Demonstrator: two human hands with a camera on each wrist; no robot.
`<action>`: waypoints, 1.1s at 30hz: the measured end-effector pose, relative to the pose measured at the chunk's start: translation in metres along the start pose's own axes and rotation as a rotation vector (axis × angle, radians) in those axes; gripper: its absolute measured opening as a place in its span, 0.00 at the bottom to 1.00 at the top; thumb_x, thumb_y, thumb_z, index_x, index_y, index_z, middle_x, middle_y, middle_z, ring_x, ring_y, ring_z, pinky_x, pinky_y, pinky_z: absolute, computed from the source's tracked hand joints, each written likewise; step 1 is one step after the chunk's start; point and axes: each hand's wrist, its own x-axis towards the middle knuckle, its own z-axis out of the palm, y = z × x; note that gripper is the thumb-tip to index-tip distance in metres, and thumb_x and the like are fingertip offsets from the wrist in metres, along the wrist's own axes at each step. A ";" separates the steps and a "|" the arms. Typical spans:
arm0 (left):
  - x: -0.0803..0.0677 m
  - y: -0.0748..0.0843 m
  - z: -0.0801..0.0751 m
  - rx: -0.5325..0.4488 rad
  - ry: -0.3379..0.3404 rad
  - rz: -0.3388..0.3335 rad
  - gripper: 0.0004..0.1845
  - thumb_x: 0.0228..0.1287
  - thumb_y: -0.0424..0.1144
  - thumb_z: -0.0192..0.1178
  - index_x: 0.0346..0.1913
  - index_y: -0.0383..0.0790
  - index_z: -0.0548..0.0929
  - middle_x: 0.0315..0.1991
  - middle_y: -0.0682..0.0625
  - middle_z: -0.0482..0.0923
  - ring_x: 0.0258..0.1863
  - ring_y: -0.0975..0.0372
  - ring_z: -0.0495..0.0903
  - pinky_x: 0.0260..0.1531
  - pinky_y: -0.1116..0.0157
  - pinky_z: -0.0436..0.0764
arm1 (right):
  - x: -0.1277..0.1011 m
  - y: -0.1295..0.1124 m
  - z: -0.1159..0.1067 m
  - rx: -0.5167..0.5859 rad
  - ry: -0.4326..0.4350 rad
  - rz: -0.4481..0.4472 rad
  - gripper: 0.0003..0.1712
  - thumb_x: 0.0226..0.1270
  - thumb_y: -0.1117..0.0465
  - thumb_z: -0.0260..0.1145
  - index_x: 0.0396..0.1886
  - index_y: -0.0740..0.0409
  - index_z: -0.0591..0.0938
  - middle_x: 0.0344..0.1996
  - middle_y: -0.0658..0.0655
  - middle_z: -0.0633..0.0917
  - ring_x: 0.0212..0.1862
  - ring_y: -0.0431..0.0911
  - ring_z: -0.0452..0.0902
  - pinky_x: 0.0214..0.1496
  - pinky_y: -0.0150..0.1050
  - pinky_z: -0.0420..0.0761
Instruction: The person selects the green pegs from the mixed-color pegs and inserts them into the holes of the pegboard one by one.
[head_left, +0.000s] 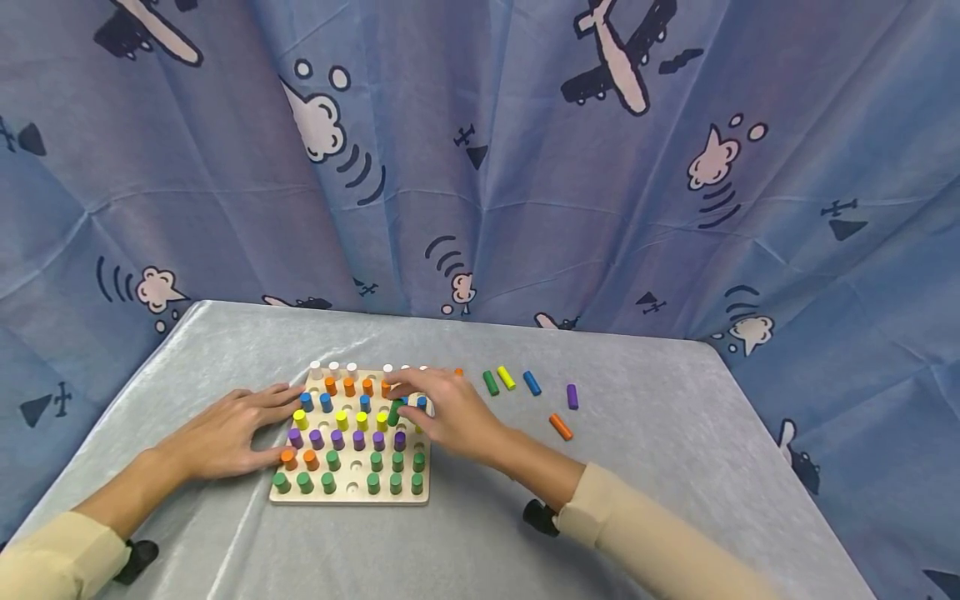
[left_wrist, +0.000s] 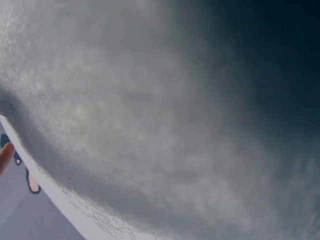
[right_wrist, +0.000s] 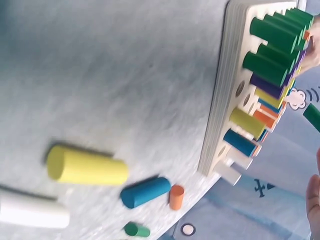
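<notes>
A wooden peg board (head_left: 351, 493) lies on the grey tablecloth, filled with rows of white, orange, blue, yellow, purple and green pegs, with a few empty holes. My right hand (head_left: 408, 406) hovers over the board's right side and pinches a tilted green peg (head_left: 393, 412) between thumb and fingers. That green peg (right_wrist: 313, 116) shows at the right edge of the right wrist view, beside the board (right_wrist: 220, 125). My left hand (head_left: 283, 425) lies flat on the cloth, its straight fingers touching the board's left edge. The left wrist view shows only blurred cloth and a fingertip (left_wrist: 5, 156).
Loose pegs lie right of the board: green (head_left: 491, 382), yellow (head_left: 506, 377), blue (head_left: 532, 382), purple (head_left: 572, 396) and orange (head_left: 560, 427). A blue curtain with plane prints hangs behind the table. The table's back edge is just past the board.
</notes>
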 end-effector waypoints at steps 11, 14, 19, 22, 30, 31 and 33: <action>0.001 0.001 0.000 0.002 -0.011 -0.007 0.35 0.62 0.58 0.64 0.63 0.34 0.79 0.69 0.43 0.71 0.66 0.44 0.71 0.54 0.44 0.74 | 0.000 -0.008 0.020 0.029 -0.026 -0.031 0.24 0.62 0.66 0.72 0.58 0.55 0.80 0.45 0.46 0.89 0.55 0.35 0.79 0.66 0.36 0.71; 0.001 0.001 0.000 0.001 -0.013 -0.006 0.35 0.62 0.58 0.63 0.63 0.34 0.79 0.69 0.43 0.71 0.66 0.44 0.71 0.54 0.44 0.74 | -0.001 -0.010 0.027 0.047 -0.041 -0.037 0.23 0.63 0.67 0.72 0.59 0.57 0.80 0.44 0.46 0.89 0.54 0.36 0.80 0.65 0.36 0.71; 0.002 0.001 0.000 0.003 -0.005 0.006 0.35 0.62 0.58 0.64 0.63 0.34 0.79 0.69 0.43 0.71 0.66 0.44 0.71 0.53 0.44 0.74 | -0.001 -0.012 0.034 0.054 -0.047 -0.059 0.22 0.64 0.67 0.71 0.58 0.57 0.80 0.43 0.47 0.89 0.53 0.38 0.81 0.65 0.35 0.71; 0.002 0.001 -0.001 0.002 -0.005 0.003 0.35 0.62 0.58 0.64 0.63 0.34 0.79 0.69 0.43 0.71 0.66 0.44 0.71 0.53 0.44 0.74 | -0.001 -0.013 0.039 0.049 -0.056 -0.079 0.22 0.64 0.67 0.70 0.58 0.57 0.80 0.43 0.46 0.89 0.53 0.36 0.80 0.63 0.33 0.72; 0.000 0.001 0.001 0.013 0.007 -0.003 0.35 0.60 0.57 0.66 0.62 0.34 0.80 0.69 0.43 0.71 0.65 0.44 0.71 0.53 0.44 0.74 | 0.000 -0.013 0.050 0.046 -0.120 -0.091 0.22 0.64 0.67 0.70 0.58 0.56 0.80 0.46 0.45 0.89 0.49 0.33 0.80 0.61 0.28 0.70; 0.000 0.001 0.001 0.012 0.006 -0.004 0.35 0.60 0.57 0.66 0.62 0.34 0.80 0.69 0.43 0.71 0.66 0.44 0.71 0.53 0.44 0.74 | 0.000 -0.013 0.052 0.045 -0.121 -0.093 0.22 0.65 0.67 0.70 0.58 0.56 0.80 0.46 0.45 0.89 0.49 0.33 0.80 0.61 0.28 0.70; 0.000 0.001 0.001 0.008 0.004 -0.004 0.35 0.60 0.57 0.66 0.63 0.34 0.80 0.69 0.43 0.71 0.66 0.44 0.71 0.53 0.44 0.74 | 0.000 -0.013 0.055 0.041 -0.123 -0.095 0.22 0.65 0.67 0.70 0.58 0.55 0.81 0.46 0.45 0.89 0.49 0.33 0.79 0.61 0.27 0.70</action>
